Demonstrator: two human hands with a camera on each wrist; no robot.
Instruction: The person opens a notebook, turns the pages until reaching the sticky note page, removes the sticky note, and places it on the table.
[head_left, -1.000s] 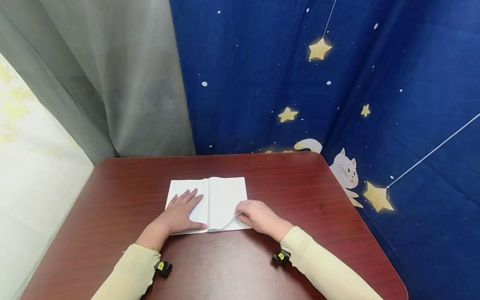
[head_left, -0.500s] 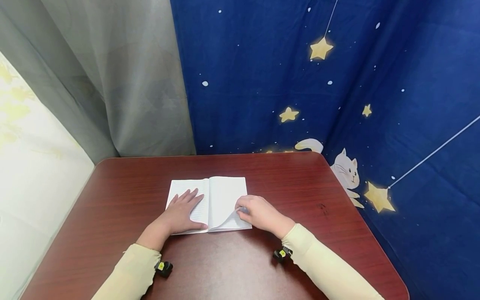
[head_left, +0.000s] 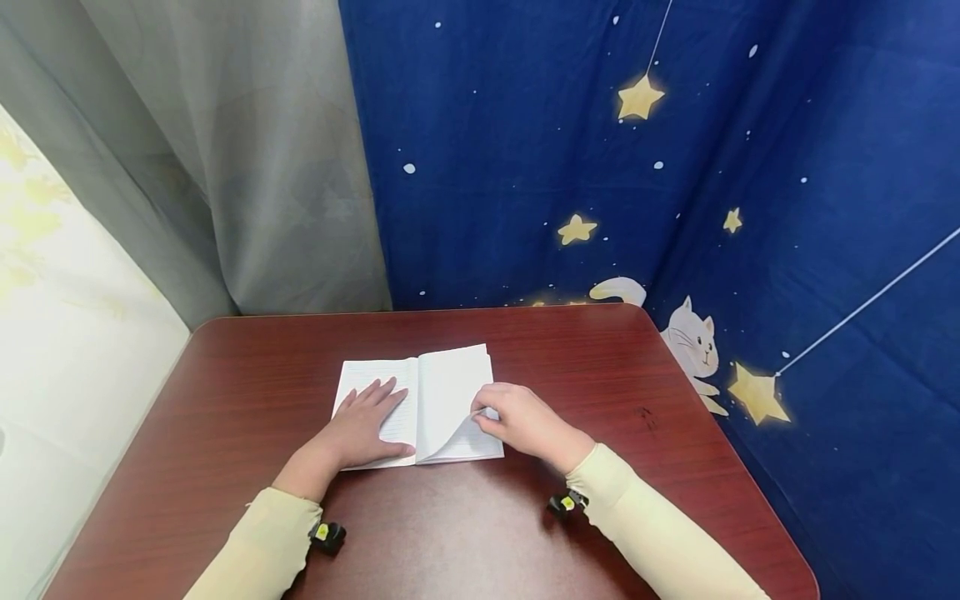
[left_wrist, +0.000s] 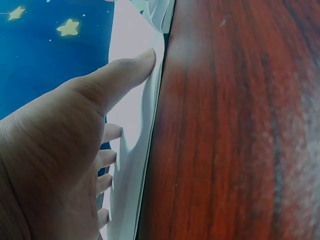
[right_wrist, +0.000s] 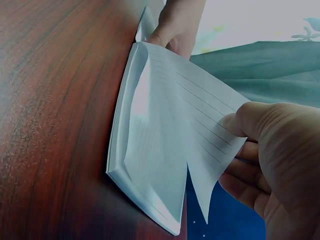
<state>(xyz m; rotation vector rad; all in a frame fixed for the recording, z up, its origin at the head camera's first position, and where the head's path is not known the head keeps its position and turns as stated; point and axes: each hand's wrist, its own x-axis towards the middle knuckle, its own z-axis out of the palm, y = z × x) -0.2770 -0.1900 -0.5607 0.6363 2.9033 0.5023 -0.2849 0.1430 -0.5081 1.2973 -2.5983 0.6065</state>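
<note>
An open notebook (head_left: 390,368) with lined white pages lies on the table. My left hand (head_left: 365,425) rests flat on its left page, fingers spread and thumb near the spine. In the left wrist view the thumb (left_wrist: 127,70) presses on the paper close to the notebook's lower edge. My right hand (head_left: 521,419) pinches the outer edge of a right-hand page (head_left: 450,396), between thumb and fingers. The right wrist view has that page (right_wrist: 205,117) lifted and bent up from the pages (right_wrist: 155,165) beneath, with its ruled underside showing.
The dark red wooden table (head_left: 465,533) surrounds the notebook. Behind it hang a grey curtain (head_left: 277,167) and a blue curtain (head_left: 510,150) with stars and a cat. A pale wall covering (head_left: 67,350) stands along the left.
My right hand has moved slightly up and away, raising the page higher, and the page's far corner now sticks up past the notebook's edge. The left hand has stayed put.
</note>
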